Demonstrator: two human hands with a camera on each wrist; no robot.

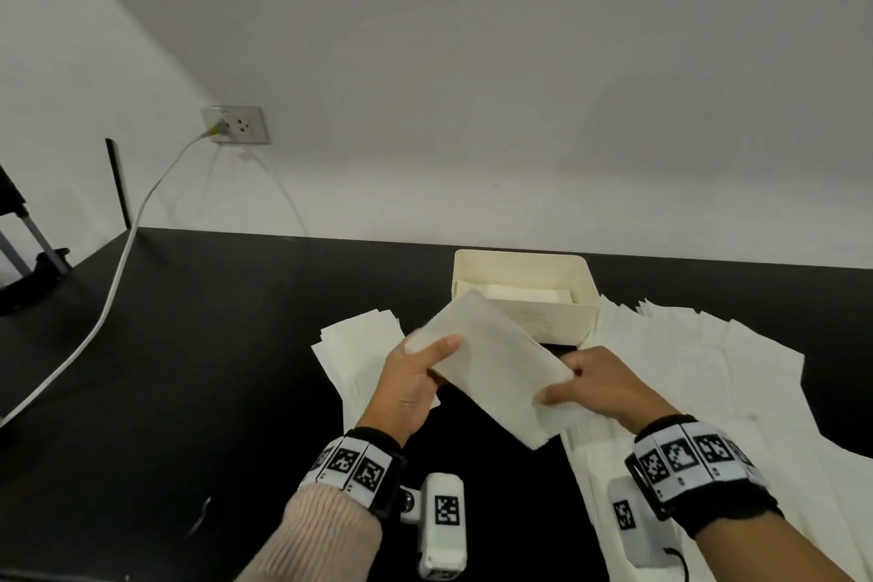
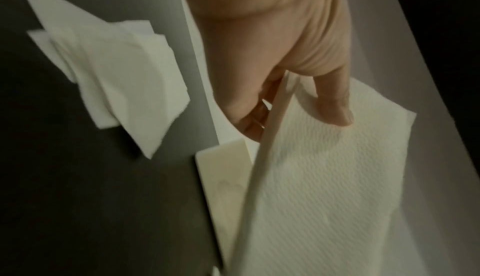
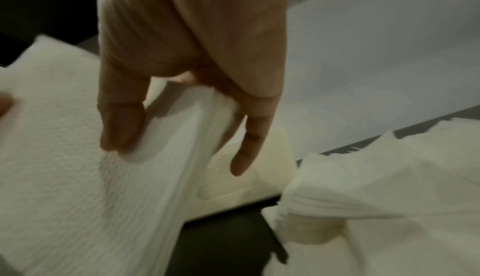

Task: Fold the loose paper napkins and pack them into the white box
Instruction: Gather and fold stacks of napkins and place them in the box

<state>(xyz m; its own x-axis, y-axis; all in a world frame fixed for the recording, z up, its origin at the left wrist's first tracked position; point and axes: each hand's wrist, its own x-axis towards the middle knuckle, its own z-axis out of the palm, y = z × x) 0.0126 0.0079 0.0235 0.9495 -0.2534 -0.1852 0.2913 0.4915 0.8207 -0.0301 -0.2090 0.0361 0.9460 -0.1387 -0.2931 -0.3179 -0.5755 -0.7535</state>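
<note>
Here, your left hand and right hand are pinching a folded napkin just before the white box, which is sitting on the black table against a white wall.

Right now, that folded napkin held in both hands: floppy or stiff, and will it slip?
Probably floppy: the folded napkin is thin paper, and both the left hand and right hand support it. Likely very light. The embossed texture probably resists slipping under the left thumb.

Left hand pinches folded napkin — thumb on top.
</note>
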